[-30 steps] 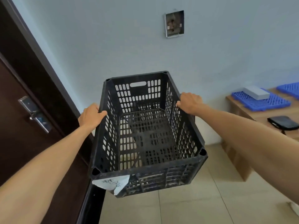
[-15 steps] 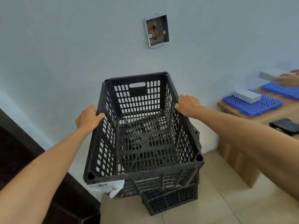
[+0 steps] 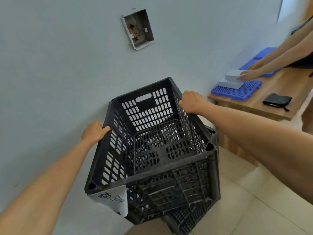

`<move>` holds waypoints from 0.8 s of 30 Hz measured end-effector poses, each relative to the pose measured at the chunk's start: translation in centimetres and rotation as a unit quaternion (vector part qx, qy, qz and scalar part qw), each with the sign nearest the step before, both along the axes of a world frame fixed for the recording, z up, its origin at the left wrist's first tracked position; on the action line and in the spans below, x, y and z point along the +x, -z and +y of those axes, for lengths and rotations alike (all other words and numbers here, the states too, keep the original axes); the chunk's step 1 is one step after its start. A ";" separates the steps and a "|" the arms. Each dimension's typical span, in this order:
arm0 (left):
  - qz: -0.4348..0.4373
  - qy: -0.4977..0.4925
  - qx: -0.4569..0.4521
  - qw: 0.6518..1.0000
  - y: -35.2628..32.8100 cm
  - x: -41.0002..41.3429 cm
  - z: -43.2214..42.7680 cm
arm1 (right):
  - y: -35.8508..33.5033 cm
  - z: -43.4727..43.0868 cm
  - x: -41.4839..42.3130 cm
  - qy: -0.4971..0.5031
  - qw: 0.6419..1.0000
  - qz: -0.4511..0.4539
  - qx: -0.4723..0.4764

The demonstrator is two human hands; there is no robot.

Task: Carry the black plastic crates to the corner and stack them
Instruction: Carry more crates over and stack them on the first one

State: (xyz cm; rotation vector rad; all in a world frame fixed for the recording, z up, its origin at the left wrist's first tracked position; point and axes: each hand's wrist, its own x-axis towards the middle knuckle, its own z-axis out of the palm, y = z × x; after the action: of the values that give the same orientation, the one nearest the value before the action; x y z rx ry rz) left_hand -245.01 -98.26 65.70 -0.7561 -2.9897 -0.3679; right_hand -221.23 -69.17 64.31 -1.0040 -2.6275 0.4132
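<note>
Closest to the person, a white paper label (image 3: 110,200) with handwriting hangs off the near corner of the black crate (image 3: 152,150) they are carrying. The crate is empty and tilted, its near end lower, held in the air over a second black crate (image 3: 191,221) that sits on the tiled floor (image 3: 254,209) against the wall; only the lower crate's near corner and its far right corner show past the carried one. My guess is they hold it by the long sides so they can line its corners up with the one below before lowering it.

The left hand (image 3: 94,132) is curled over the left rim, fingers hooked inside and thumb along the top edge, gripping firmly. The right hand (image 3: 192,101) is clamped the same way on the right rim, further along toward the far end. Neither palm is open; both carry the load.

Beyond, to the right, a low wooden table (image 3: 279,106) holds a black pouch (image 3: 277,100) and a blue plastic grid (image 3: 237,89) with grey blocks (image 3: 232,80) on it, where another person's hands (image 3: 249,75) are busy. On the pale wall (image 3: 67,56) above, an open electrical box (image 3: 138,28) shows bare wiring.
</note>
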 end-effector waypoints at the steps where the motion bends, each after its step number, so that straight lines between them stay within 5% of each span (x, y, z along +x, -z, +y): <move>1: -0.004 0.006 0.001 1.000 0.1 -0.8 0.3 | 0.2 0.1 -0.5 0.013 1.000 0.000 -0.007; 7: -0.014 0.052 -0.015 0.998 0.1 -1.2 -0.1 | 0.2 0.0 -0.8 0.037 0.999 -0.005 -0.006; 13: 0.097 0.080 -0.214 0.969 -2.3 2.5 -0.4 | -1.0 -0.4 0.6 0.001 0.991 -0.067 0.113; 17: 0.105 0.119 -0.203 0.966 -4.8 5.3 1.2 | -2.9 0.7 1.8 -0.064 0.967 -0.158 0.189; 24: 0.002 0.188 -0.121 0.975 -4.0 13.5 6.7 | -1.8 4.4 2.3 -0.232 0.941 -0.126 0.213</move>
State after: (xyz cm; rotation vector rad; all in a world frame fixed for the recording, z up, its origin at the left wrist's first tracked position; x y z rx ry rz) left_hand -231.50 -91.51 69.73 -1.3494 -2.9079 -0.0057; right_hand -218.96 -64.79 66.14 -0.3096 -2.9862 -0.2087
